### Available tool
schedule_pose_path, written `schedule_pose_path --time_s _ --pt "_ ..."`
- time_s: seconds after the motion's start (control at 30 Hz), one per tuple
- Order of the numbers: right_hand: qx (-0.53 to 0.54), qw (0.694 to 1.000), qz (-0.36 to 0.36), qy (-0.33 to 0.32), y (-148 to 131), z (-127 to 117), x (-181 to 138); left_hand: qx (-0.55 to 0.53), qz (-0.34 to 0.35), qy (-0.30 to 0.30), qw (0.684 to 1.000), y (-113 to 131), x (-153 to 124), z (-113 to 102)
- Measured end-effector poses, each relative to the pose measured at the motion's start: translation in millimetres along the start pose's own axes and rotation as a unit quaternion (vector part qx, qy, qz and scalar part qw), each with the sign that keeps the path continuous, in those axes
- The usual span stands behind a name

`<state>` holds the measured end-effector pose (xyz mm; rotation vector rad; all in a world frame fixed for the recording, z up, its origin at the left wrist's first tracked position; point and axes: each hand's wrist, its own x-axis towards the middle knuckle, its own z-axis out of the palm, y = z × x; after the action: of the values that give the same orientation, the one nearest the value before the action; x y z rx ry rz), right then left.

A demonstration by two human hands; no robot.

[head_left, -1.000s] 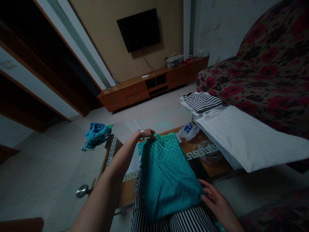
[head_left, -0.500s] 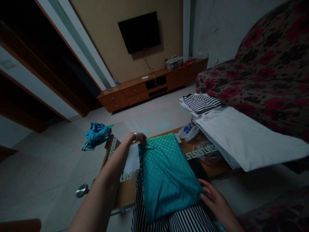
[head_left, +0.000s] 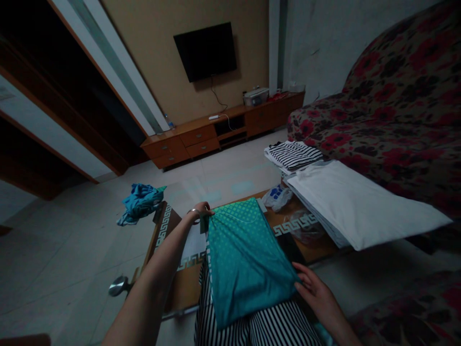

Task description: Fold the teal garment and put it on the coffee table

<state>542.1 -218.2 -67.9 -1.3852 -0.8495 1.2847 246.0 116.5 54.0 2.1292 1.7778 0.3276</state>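
A teal-to-green patterned garment (head_left: 248, 254), folded into a rough rectangle, lies over my lap on black-and-white striped clothing (head_left: 284, 327). At its far left corner, my left hand (head_left: 202, 210) pinches the cloth, a bracelet round the wrist. The fabric creases away from that grip. My right hand (head_left: 312, 287) has the near right edge between thumb and fingers. A thin pale line curves across the green end of the garment.
A glass-topped coffee table (head_left: 183, 290) stands before me. Crumpled blue clothing (head_left: 140, 202) lies at its far left, a plastic bag (head_left: 277, 198) beyond the garment. At right are a white folded stack (head_left: 363, 202), striped folded clothes (head_left: 295, 154) and a flowered sofa (head_left: 389, 110).
My left hand has drawn the garment's far left corner slightly outward and the cloth there looks more taut. My right hand keeps its hold. The view has shifted a little.
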Motion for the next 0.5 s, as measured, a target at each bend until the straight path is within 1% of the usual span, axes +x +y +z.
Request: schedule_pose_path --time_s 0.07,0.1,0.17,0.2,0.23,0.3,0.33,0.37,0.43,0.5 --pt "0.0 1.0 -0.002 0.007 1 0 -1 0.02 -0.016 0.006 1.0 -1 1 2" --pt "-0.001 1.0 -0.005 0.018 1 0 -1 0.029 -0.02 0.015 0.999 0 -3 4" --pt "-0.011 0.998 -0.015 0.053 2 2 -3 0.041 -0.01 0.039 0.998 4 -25 12" --pt "-0.021 0.997 -0.022 0.073 2 2 -4 0.045 0.008 0.046 0.998 6 -43 18" --pt "-0.033 0.995 -0.028 0.089 2 3 -5 0.047 0.031 0.047 0.997 8 -66 25" --pt "-0.055 0.993 -0.035 0.101 1 4 -7 0.047 0.094 0.034 0.994 10 -124 40" --pt "-0.062 0.992 -0.038 0.101 0 5 -8 0.037 0.1 0.017 0.994 10 -157 47" --pt "-0.069 0.992 -0.041 0.1 -1 5 -9 0.026 0.083 0.008 0.996 9 -189 53" --pt "-0.088 0.99 -0.047 0.102 -3 6 -10 0.013 0.019 0.001 1.0 5 -248 61" --pt "-0.115 0.985 -0.055 0.113 -5 9 -11 0.006 -0.051 0.006 0.999 3 -291 66"
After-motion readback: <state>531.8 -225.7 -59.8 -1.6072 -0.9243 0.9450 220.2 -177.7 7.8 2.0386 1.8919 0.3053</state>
